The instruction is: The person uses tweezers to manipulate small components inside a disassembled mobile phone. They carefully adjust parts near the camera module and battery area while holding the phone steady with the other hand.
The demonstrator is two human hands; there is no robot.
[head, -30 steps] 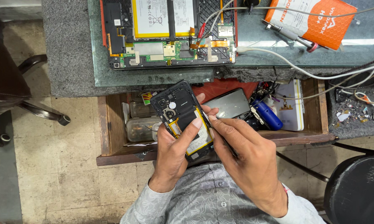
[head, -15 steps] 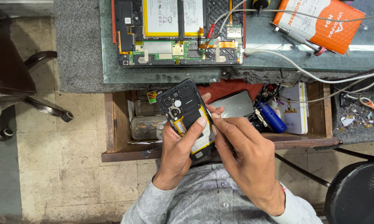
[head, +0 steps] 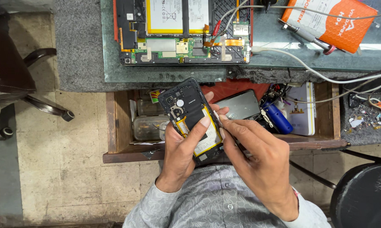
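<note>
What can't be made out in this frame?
- Head view: the tool tip at the phone edge, covered by the right hand fingers.
- Phone's lower end, behind the left hand.
- Tablet top, cut by the frame edge.
- Drawer contents: small, overlapping, partly blocked by hands.

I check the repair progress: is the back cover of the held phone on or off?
Off: the phone shows its bare battery and black inner frame.

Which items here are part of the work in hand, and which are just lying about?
In use: opened phone held in left hand; thin tool pinched in right hand.

Lying about: opened tablet, orange packet, screwdriver, white cable, blue cylinder, spare phone in drawer.
</note>
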